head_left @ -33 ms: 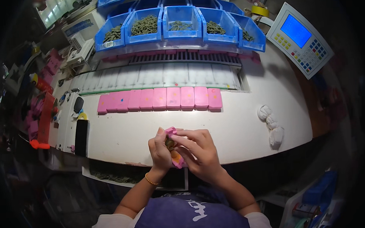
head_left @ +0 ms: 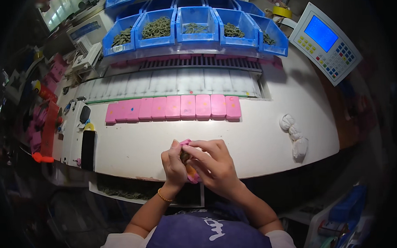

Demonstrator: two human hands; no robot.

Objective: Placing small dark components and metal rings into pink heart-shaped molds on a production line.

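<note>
Over the front edge of the white worktop, my left hand (head_left: pixel 175 163) is closed around a small pink mould-like piece (head_left: pixel 193 179) with an orange patch. A dark greenish part (head_left: pixel 185 157) shows in its middle, largely covered by fingers. My right hand (head_left: pixel 213 165) meets it from the other side, fingers bent and fingertips pressed on the piece's upper end. Beyond both hands lies a straight row of pink blocks (head_left: pixel 173 108), several side by side, with small coloured marks on top.
Blue bins (head_left: pixel 198 36) of small green parts stand at the back, behind a long white panel (head_left: pixel 171 83). A keypad unit with a blue screen (head_left: pixel 321 34) is at right, near a knotted white cloth (head_left: pixel 295 137). At left lies a black phone (head_left: pixel 89 149); below the worktop is an open drawer (head_left: pixel 122 197).
My right hand's fingers have shifted very slightly to the left over the pink piece. My left hand stays in place.
</note>
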